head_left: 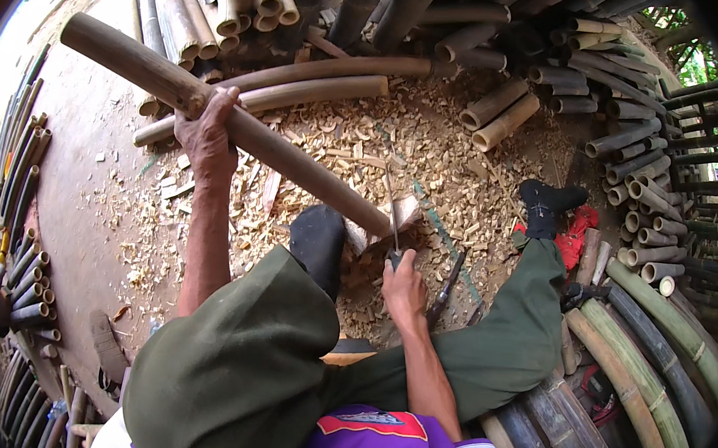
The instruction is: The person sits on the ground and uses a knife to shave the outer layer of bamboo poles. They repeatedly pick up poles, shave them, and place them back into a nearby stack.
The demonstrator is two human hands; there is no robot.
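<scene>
My left hand is closed around a thick brown bamboo pole near a node, the pole slanting from upper left down to the centre. Its lower end rests on a pale wooden block. In my right hand I grip the dark handle of a tool with a long, narrow blade. The blade points away from me, right beside the pole's lower end; whether it is a saw or a knife I cannot tell. My left foot, in a black sock, is close below the pole.
Wood chips cover the ground. Another long dark tool lies right of my right hand. Two short bamboo pieces lie ahead. Stacked bamboo stands at right, more poles at left. Red cloth lies by my right foot.
</scene>
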